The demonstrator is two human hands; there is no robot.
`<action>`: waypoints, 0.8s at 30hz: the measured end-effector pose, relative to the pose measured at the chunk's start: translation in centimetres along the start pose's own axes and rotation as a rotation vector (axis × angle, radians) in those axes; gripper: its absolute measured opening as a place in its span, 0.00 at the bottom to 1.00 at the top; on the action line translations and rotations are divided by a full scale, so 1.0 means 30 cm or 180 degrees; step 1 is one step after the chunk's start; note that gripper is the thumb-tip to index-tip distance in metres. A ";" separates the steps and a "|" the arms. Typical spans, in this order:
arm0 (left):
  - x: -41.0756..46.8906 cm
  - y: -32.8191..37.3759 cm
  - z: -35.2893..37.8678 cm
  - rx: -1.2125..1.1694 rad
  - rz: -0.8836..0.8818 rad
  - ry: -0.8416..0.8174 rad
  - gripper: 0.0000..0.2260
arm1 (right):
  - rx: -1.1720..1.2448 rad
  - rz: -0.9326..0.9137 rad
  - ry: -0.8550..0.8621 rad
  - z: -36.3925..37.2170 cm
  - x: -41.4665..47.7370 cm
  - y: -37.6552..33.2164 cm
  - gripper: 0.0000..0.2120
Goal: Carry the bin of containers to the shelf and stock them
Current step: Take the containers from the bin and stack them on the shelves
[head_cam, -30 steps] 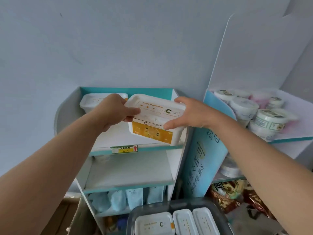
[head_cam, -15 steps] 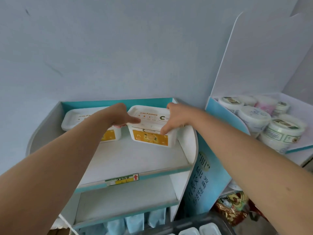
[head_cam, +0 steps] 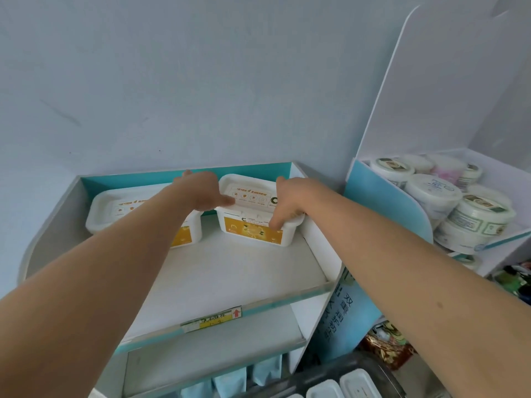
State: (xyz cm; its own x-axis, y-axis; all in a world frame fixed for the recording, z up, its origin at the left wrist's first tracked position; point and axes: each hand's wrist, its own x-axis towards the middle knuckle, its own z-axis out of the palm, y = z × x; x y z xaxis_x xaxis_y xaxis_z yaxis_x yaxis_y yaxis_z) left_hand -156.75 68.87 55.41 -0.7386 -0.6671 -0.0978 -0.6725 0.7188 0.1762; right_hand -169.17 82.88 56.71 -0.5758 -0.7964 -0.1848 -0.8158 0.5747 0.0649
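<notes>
Tub (head_cam: 253, 229) is sitting at the back right of the top shelf (head_cam: 230, 278), left hand (head_cam: 201, 191) and right hand (head_cam: 290, 199) gripping its ends, second tub (head_cam: 115, 208) just beside.

Left grip (head_cam: 201, 192) and right grip (head_cam: 290, 198) hold a yellow-labelled container (head_cam: 253, 232) at the top shelf's (head_cam: 230, 278) back right; a second container (head_cam: 109, 209) stands at the shelf's back left.

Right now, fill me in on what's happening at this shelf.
A person is stocking the top shelf. Both the left hand and right hand hold a white container with an orange label, set at the shelf's back right, beside a matching container on the left. More wait in the grey bin below.
</notes>
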 end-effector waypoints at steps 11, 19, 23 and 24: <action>-0.085 0.037 0.022 0.0995 -0.0033 0.0504 0.23 | -0.0973 -0.0194 0.0948 0.059 -0.052 0.006 0.39; -0.333 0.162 0.014 0.0704 0.0525 0.1697 0.19 | 0.0202 -0.0382 0.1697 0.085 -0.266 0.048 0.33; -0.540 0.253 0.110 0.0454 0.0779 0.1776 0.19 | 0.0508 -0.0521 0.1923 0.172 -0.457 0.095 0.25; -0.589 0.271 0.149 0.0378 0.0846 0.1773 0.19 | 0.0596 -0.0555 0.1956 0.204 -0.506 0.111 0.25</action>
State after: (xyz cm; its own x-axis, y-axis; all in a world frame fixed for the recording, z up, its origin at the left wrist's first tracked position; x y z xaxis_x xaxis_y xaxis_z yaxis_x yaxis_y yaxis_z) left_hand -149.37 87.39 54.20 -0.7672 -0.4415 0.4652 -0.4936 0.8696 0.0113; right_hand -162.81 98.03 53.73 -0.4079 -0.8112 0.4190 -0.9084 0.4067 -0.0971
